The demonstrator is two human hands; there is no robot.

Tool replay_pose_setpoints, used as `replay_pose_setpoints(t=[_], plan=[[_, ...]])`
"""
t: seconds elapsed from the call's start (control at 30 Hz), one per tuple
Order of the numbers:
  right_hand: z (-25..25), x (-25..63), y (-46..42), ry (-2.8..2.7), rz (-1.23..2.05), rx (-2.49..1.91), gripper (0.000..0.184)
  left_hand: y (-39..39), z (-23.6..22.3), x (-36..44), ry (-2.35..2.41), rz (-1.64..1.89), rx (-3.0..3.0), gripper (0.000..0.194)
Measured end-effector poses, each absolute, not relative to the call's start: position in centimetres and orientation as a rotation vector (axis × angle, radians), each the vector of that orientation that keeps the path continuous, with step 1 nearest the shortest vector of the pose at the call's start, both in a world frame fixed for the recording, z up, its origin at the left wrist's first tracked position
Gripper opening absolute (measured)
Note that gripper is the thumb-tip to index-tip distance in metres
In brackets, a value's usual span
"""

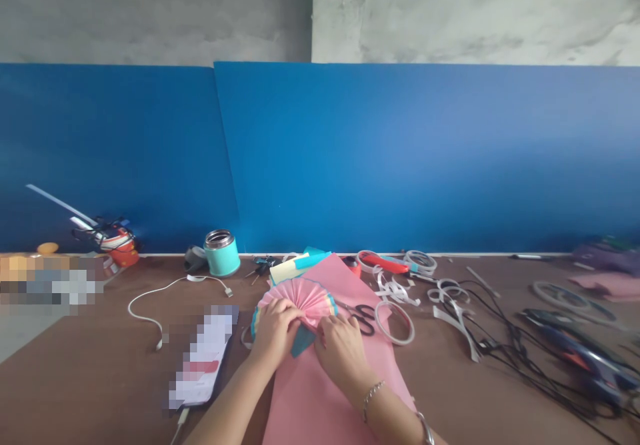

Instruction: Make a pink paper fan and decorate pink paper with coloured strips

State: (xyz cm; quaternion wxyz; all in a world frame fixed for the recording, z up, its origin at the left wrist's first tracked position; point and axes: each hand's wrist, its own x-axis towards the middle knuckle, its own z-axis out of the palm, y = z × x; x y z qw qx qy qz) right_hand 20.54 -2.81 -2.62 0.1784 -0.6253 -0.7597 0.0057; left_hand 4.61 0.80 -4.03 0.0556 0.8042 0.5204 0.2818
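Note:
A pink pleated paper fan (299, 294) with blue and cream edging is spread in a half circle in front of me. My left hand (276, 328) lies over its left part, fingers closed on the folds near the centre. My right hand (342, 346) has its fingers curled at the fan's lower right edge, pinching it; the fingertips are partly hidden. Under both hands runs a long sheet of pink paper (320, 405), and a small teal piece (303, 342) shows between them. Black-handled scissors (364, 320) lie just beyond my right hand, beside a roll of tape (395, 323).
A phone (207, 358) on a cable lies at left, near a white USB cord (145, 295). Behind stand a turquoise flask (222, 256) and a blue partition (400, 158). White strips (457, 328), black cables (515, 345) and a dark tool (580, 355) spread across the right.

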Motion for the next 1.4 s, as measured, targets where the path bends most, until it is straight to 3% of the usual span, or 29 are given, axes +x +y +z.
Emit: replay_pose_setpoints(t=[0.7, 0.93, 1.4], plan=[[-2.7, 20.9, -2.5, -2.104, 0.067, -1.759, 0.022, 0.7, -4.0, 4.7, 1.581, 0.85, 2.458, 0.017], [-2.8, 20.7, -2.5, -2.097, 0.018, -1.739, 0.013, 0.7, -4.1, 4.8, 1.605, 0.85, 2.468, 0.016], [-3.5, 20.0, -1.0, -2.194, 0.05, -1.718, 0.019, 0.6, -4.2, 4.8, 1.61, 0.827, 2.525, 0.014]])
